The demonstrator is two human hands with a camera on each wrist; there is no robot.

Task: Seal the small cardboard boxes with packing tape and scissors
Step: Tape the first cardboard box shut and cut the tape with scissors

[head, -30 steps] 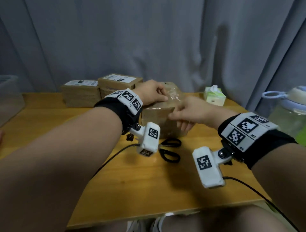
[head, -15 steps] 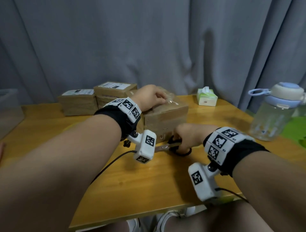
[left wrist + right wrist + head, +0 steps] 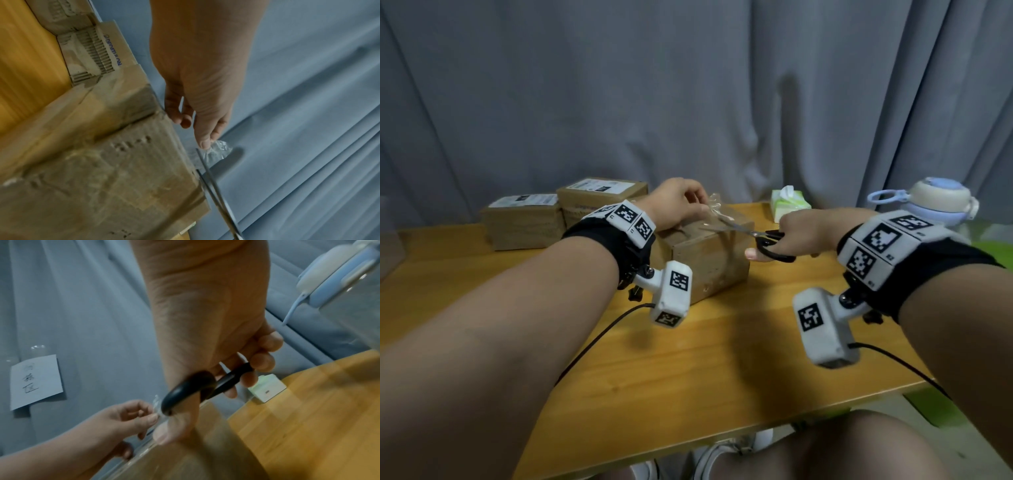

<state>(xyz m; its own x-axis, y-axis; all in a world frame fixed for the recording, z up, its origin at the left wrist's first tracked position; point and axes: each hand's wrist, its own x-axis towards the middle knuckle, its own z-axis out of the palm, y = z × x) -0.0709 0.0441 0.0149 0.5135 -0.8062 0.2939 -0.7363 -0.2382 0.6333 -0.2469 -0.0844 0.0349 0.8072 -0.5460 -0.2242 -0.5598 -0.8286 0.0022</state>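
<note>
The tape [image 3: 213, 148] is a clear, crinkled strip rising off the top far edge of the box [image 3: 709, 260], which sits mid-bench. It looks thin, limp and sticky, so it probably folds onto itself unless kept taut; the free end, where it is pinched now, seems the right place to hold it.

The left hand [image 3: 674, 204] pinches that end between thumb and fingertip just above the box. The right hand [image 3: 808, 229] is clamped on the black handles of the scissors [image 3: 750, 233], thumb through 1 loop, blades parted around the tape just beside the box edge. The steel blades are stiff and sharp and lie close to the left fingertips.

The cardboard looks light and dents easily. 2 more boxes [image 3: 565, 212] stand at the bench's [image 3: 688, 359] far left; a tissue pack [image 3: 789, 205] and a bottle [image 3: 928, 202] stand at the right.
</note>
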